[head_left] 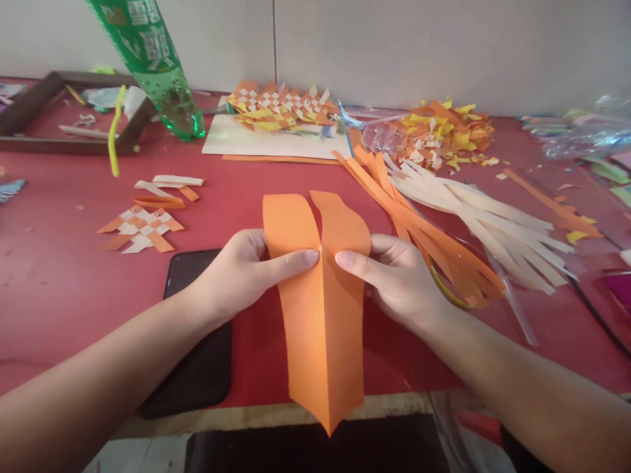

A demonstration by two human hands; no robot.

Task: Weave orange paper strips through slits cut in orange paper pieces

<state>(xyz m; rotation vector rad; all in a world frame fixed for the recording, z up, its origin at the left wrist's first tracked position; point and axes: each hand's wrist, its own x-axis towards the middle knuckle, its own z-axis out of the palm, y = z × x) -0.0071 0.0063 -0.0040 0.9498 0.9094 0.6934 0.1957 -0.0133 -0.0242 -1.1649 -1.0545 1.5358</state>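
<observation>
An orange sheet of paper [323,328] is held up above the front edge of the table, creased down its middle. From its far end a split runs along the crease down to about my thumbs, and the two flaps curl apart. My left hand [256,266] pinches the left half, thumb on top close to the split. On the right half, my right hand [392,272] grips in the same way, with its fingers hidden behind the paper. Under my left forearm lies a black phone-like slab [197,355].
Orange strips [419,236] and cream strips [483,203] fan out at right. Woven paper fish [280,105] rest on a white sheet at the back, and another woven piece [142,230] lies left. A green bottle [152,66] stands near a dark frame [29,144]. Scraps [444,135] are heaped behind.
</observation>
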